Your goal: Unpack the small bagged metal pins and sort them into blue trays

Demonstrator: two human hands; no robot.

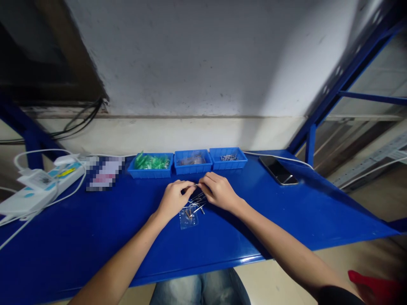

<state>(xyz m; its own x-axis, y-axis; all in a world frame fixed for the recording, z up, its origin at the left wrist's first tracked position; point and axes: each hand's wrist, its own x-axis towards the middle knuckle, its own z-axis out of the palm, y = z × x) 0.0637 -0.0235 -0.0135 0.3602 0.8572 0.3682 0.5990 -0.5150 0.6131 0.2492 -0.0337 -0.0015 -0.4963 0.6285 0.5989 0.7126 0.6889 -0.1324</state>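
Note:
My left hand [176, 195] and my right hand [220, 191] meet over the middle of the blue table, fingertips almost touching. Both are closed in a pinch on a small, thin metal piece [196, 185], whose exact kind is too small to tell. Just below my fingers lies a loose heap of thin silvery metal pins [199, 207]. Partly beside the heap, nearer to me, rests a clear plastic bag [188, 223] with several copper-coloured pieces [188, 214] in or on it.
Three blue bins stand along the back: one with green plastic bits [151, 162], one with clear bags [192, 159], one with metal pins [229, 157]. A phone [280, 170] lies right. A power strip [38, 188] with white cables occupies the left. Blue posts flank the table [127, 250].

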